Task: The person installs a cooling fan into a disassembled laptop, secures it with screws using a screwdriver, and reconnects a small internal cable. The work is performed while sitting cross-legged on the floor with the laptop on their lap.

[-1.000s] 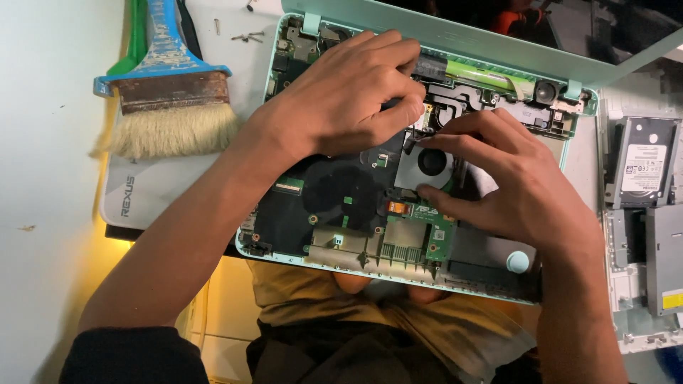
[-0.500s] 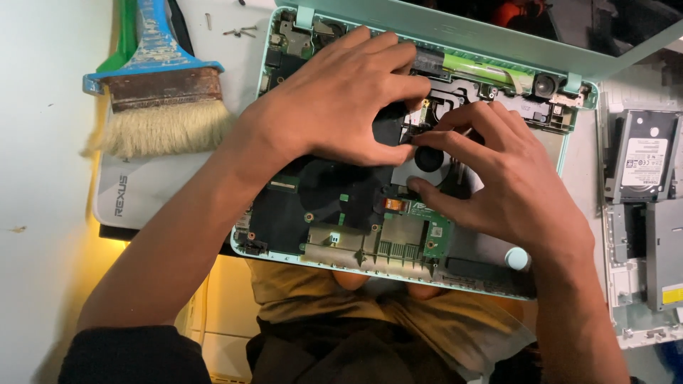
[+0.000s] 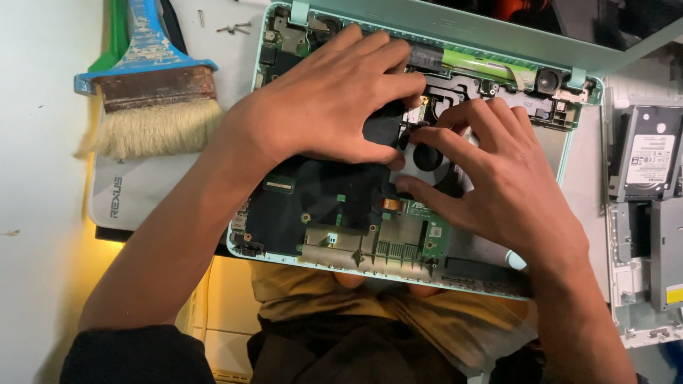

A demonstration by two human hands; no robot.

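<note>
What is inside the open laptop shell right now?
The laptop shell holds a dark board, a round fan, and a green strip along the top. The left hand and right hand cover the middle parts.

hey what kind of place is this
Probably an electronics repair bench: an opened mint-green laptop with its circuit board bared, a removed hard drive beside it, loose screws and a dusting brush.
</note>
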